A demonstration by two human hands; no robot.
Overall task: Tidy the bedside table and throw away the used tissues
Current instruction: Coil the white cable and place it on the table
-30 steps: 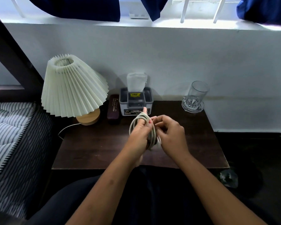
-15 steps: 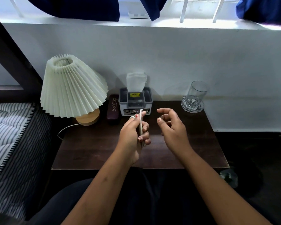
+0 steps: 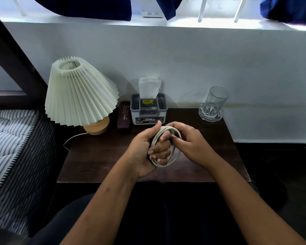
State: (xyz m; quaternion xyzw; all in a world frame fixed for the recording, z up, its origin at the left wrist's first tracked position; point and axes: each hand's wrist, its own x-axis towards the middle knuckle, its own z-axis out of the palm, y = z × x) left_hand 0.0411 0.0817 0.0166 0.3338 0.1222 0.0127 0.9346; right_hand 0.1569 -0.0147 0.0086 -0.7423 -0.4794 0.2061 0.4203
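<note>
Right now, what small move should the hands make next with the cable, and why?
Probably lay the cable down on the table: it looks fully coiled, the left hand grips the loops, the right hand holds their right side, and bare wood lies just beneath.

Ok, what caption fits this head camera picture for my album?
Left hand and right hand hold a coiled white cable above the bedside table, lamp and glass behind.

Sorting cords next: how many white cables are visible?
2. One coiled cable is gripped in the left hand; the lamp cord lies at the table's back left. Others may be hidden.
</note>
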